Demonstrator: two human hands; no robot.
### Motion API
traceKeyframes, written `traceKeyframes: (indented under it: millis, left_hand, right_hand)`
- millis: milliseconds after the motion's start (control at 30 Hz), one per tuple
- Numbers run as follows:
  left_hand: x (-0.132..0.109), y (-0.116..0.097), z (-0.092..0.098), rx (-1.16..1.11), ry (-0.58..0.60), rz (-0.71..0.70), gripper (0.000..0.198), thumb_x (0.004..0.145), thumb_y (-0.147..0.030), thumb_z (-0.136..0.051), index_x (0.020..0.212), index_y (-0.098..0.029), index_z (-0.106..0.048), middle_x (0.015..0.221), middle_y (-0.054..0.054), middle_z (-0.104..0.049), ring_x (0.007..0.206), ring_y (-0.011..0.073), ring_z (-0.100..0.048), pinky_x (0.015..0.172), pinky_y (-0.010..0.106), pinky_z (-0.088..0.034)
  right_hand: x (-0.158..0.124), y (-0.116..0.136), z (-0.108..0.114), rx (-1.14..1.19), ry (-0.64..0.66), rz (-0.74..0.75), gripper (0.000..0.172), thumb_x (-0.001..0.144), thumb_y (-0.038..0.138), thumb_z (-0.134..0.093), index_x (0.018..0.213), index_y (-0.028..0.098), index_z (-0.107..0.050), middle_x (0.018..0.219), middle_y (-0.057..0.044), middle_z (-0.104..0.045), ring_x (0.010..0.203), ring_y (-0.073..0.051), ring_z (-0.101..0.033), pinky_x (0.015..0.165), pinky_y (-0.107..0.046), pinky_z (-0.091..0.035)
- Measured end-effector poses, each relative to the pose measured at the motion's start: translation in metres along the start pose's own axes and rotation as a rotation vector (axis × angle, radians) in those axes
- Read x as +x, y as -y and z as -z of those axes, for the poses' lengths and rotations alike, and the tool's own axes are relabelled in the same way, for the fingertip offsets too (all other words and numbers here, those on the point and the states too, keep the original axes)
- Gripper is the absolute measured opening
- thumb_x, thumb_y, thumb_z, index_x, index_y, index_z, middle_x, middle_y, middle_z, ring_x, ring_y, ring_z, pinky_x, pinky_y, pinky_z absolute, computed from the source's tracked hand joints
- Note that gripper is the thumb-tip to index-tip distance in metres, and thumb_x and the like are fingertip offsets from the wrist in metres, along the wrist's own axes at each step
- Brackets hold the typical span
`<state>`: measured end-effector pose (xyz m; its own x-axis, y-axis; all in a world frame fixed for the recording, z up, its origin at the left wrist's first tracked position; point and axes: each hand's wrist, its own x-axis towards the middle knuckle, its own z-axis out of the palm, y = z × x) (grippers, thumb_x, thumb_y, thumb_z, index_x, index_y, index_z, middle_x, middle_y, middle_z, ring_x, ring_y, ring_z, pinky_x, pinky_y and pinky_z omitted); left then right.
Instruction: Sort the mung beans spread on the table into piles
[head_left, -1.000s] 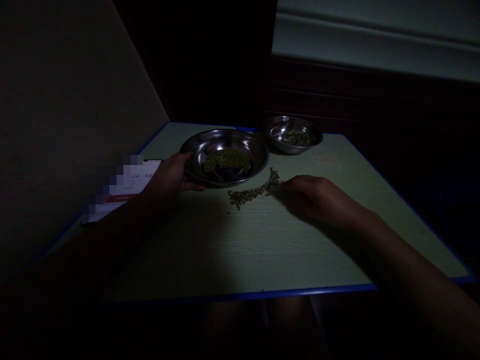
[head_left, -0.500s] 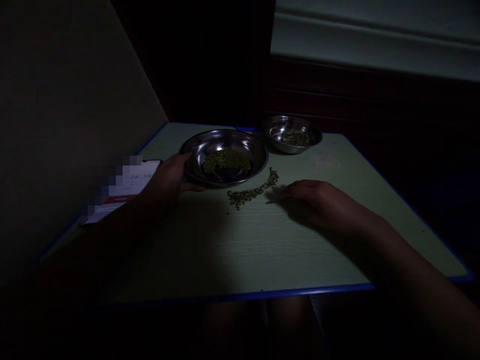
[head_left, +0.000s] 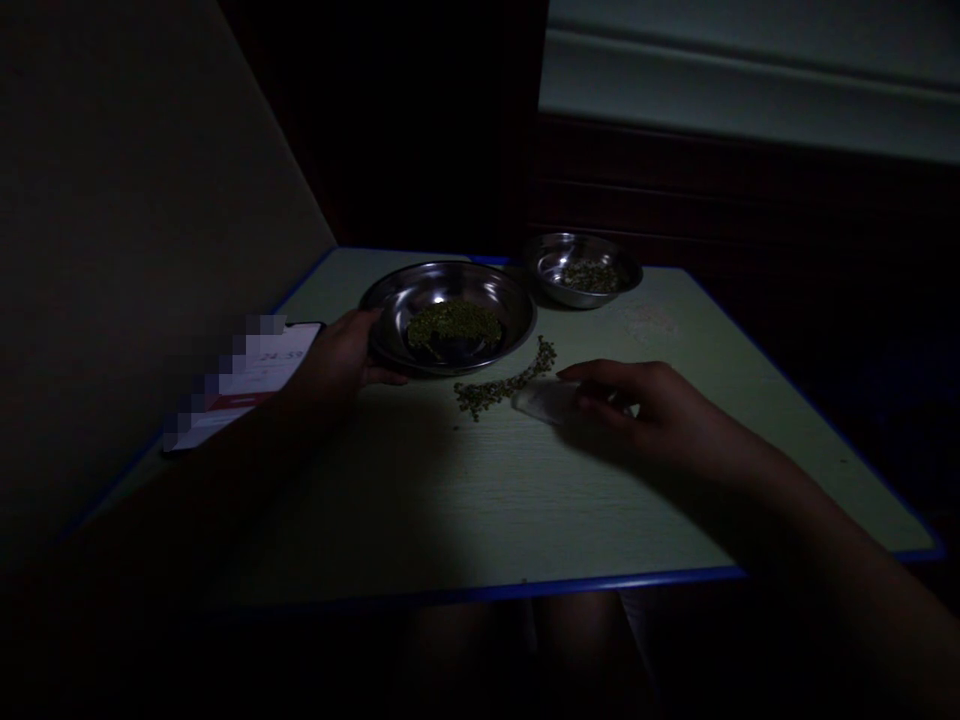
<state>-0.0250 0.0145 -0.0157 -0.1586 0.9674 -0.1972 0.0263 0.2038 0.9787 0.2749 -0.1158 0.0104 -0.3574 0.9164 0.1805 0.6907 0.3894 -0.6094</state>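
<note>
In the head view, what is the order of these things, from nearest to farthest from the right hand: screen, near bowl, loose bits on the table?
From the right hand:
1. Loose bits: on the table, just to its left.
2. Near bowl: farther left, in the left hand's grip.
3. Screen: at the table's left side.

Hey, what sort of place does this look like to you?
Probably a dim room in a home, though darkness hides much. What suggests it: a pale green table with blue edging beside a plain greyish wall, a round shiny metal bowl of small green pieces, and a similar bowl farther back.
</note>
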Motion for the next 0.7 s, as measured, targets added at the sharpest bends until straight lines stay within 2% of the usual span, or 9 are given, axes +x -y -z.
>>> traceKeyframes:
  millis: [100,200,333,500,700]
  left_hand:
    - [-0.003,-0.003,-0.002,0.022,-0.062,0.017,0.018,0.102,-0.021,-0.059,0.113,-0.013,-0.07,0.102,0.014,-0.077,0.062,0.02,-0.073,0.044,0.025,-0.058]
    - [-0.002,-0.003,-0.002,0.024,-0.058,0.026,0.017,0.102,-0.02,-0.057,0.111,-0.013,-0.069,0.09,0.01,-0.074,0.058,0.0188,-0.069,0.042,0.024,-0.056]
    - [0.004,0.001,0.002,0.037,-0.02,0.01,0.017,0.103,-0.019,-0.055,0.111,-0.014,-0.068,0.091,0.009,-0.073,0.058,0.0183,-0.068,0.041,0.024,-0.057]
    - [0.007,0.003,0.004,0.025,-0.012,-0.009,0.016,0.101,-0.02,-0.058,0.109,-0.012,-0.069,0.097,0.013,-0.075,0.063,0.0189,-0.069,0.044,0.024,-0.06]
    - [0.012,0.008,0.006,0.016,-0.002,-0.052,0.016,0.098,-0.018,-0.057,0.106,-0.012,-0.069,0.096,0.013,-0.074,0.066,0.0197,-0.069,0.045,0.025,-0.061]
  right_hand:
    - [0.002,0.001,-0.005,0.016,0.095,-0.072,0.033,0.095,0.013,-0.06,0.12,0.017,-0.08,0.107,-0.007,-0.086,0.085,-0.021,-0.08,0.075,-0.029,-0.059]
    - [0.006,-0.007,-0.003,-0.031,0.083,-0.164,0.035,0.091,0.011,-0.061,0.121,0.015,-0.08,0.105,-0.009,-0.087,0.086,-0.022,-0.08,0.075,-0.028,-0.058]
    - [0.011,-0.024,0.009,-0.185,0.014,-0.294,0.04,0.09,0.015,-0.063,0.126,0.012,-0.08,0.094,-0.011,-0.086,0.078,-0.023,-0.079,0.067,-0.028,-0.055]
    - [0.019,-0.045,0.023,-0.314,-0.064,-0.428,0.043,0.091,0.015,-0.061,0.129,0.008,-0.081,0.086,-0.013,-0.085,0.071,-0.024,-0.077,0.069,-0.032,-0.056]
    - [0.025,-0.075,0.031,-0.416,-0.262,-0.524,0.046,0.09,0.015,-0.062,0.132,0.01,-0.081,0.104,-0.019,-0.086,0.093,-0.03,-0.082,0.086,-0.037,-0.059]
